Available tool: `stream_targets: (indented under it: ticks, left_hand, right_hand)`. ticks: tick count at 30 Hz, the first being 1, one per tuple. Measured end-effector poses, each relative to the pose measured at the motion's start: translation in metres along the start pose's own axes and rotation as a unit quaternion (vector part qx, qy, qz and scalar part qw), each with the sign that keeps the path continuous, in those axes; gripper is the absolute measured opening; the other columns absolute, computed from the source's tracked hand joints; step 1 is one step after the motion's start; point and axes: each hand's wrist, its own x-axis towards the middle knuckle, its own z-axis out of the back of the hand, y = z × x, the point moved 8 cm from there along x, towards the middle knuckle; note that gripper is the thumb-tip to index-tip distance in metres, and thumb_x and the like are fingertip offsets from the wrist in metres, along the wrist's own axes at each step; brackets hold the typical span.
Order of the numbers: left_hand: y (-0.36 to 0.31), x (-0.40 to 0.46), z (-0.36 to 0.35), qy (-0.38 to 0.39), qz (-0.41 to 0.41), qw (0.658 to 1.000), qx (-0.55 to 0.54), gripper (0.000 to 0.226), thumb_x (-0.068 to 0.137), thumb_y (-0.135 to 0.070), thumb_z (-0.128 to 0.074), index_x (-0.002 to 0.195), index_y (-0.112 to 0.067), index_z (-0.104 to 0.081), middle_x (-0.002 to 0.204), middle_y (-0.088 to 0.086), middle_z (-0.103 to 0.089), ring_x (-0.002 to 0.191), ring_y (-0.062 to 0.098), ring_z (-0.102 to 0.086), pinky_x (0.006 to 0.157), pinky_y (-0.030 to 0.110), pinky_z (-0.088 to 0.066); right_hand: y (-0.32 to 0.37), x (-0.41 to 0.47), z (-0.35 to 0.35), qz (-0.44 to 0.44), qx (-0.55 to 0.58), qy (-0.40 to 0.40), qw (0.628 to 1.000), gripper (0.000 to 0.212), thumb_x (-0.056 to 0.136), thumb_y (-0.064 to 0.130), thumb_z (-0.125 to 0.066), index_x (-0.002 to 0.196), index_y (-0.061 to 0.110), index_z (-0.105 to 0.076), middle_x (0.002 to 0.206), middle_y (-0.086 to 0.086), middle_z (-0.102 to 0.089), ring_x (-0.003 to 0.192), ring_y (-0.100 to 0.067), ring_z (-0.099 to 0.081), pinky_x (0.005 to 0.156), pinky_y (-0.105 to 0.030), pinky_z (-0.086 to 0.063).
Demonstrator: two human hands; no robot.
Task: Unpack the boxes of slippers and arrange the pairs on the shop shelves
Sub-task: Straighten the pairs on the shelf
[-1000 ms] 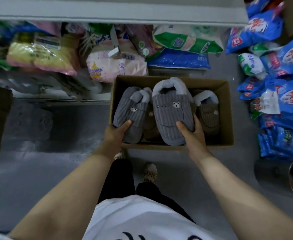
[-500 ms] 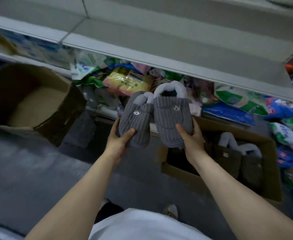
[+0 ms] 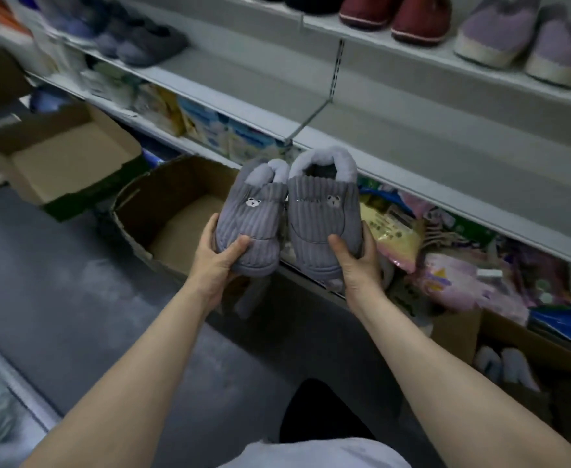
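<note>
Grey corduroy slippers held up before the shelves

Left hand (image 3: 215, 261) grips the left grey ribbed bear-patch slipper (image 3: 252, 217), right hand (image 3: 356, 261) its mate (image 3: 324, 214), toes clasped, before the bare white shelf edge (image 3: 446, 184).

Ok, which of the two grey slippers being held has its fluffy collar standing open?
The right-hand slipper in the right hand; its collar gapes, while the left-hand slipper in the left hand has its collar folded shut.

A shop aisle: metal shelves (image 3: 412, 153) carry displayed slippers (image 3: 527, 38) and packaged goods (image 3: 395, 231) (stock cartons (image 3: 64, 157) on the floor).
</note>
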Motion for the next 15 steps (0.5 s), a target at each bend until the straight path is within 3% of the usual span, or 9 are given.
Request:
stream_targets:
  ticks: [2,9,15]
  left_hand:
    - [-0.014,0.027,0.021,-0.002,-0.007,1.0,-0.007,0.111,0.062,-0.03,-0.092,0.152,-0.037,-0.028,0.144,0.001,-0.046,0.124,0.029,-0.057,0.096,0.052,-0.054]
    - [-0.074,0.143,0.066,-0.042,-0.035,0.998,-0.019,0.117,0.055,-0.035,-0.091,0.154,-0.035,-0.027,0.142,-0.004,-0.052,0.122,0.024,-0.059,0.088,0.044,-0.057]
    - [-0.142,0.247,0.085,-0.032,-0.034,0.999,0.008,0.102,0.069,-0.025,-0.089,0.153,-0.034,-0.032,0.141,-0.002,-0.055,0.12,0.022,-0.061,0.083,0.038,-0.06]
  right_hand:
    - [0.006,0.019,-0.037,0.011,-0.003,0.026,1.0,0.082,0.06,0.063,-0.088,0.128,0.069,-0.043,0.146,0.014,-0.05,0.132,-0.018,-0.051,0.101,-0.057,-0.051]
    - [0.025,0.109,-0.146,0.057,0.013,0.043,0.997,0.097,0.072,0.047,-0.087,0.153,0.035,-0.035,0.148,0.006,-0.051,0.129,-0.012,-0.055,0.105,-0.046,-0.051]
    - [0.042,0.199,-0.232,0.021,0.038,0.017,0.999,0.113,0.056,0.065,-0.089,0.152,0.038,-0.036,0.15,0.006,-0.049,0.134,-0.016,-0.051,0.107,-0.05,-0.049]
